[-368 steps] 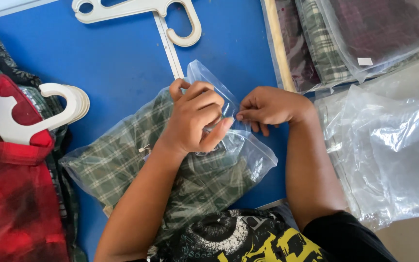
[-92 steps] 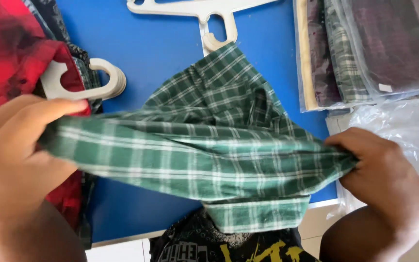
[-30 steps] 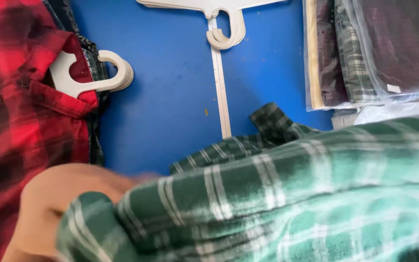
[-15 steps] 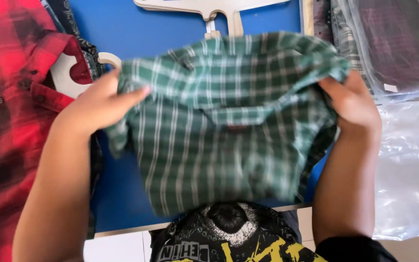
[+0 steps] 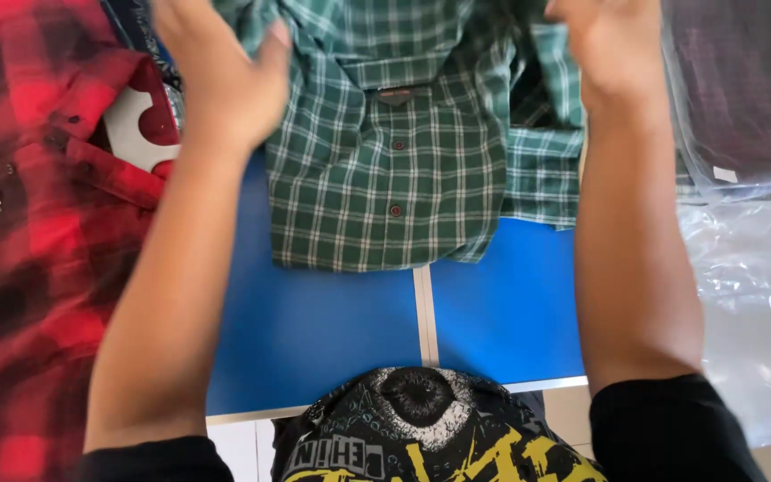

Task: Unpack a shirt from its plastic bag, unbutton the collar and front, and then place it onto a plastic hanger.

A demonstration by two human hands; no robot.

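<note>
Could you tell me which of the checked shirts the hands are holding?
The green checked shirt, spread on the blue table between both hands; the red one lies apart at left.

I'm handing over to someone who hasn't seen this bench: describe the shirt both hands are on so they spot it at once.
Start from the blue table. At its far edge, between the left hand and the right hand, lies the green plaid shirt, button front up. Unlike the red and black checked shirt at the left, it is green with pale lines, and unlike the dark shirts in clear bags at the right, it is unbagged.
</note>
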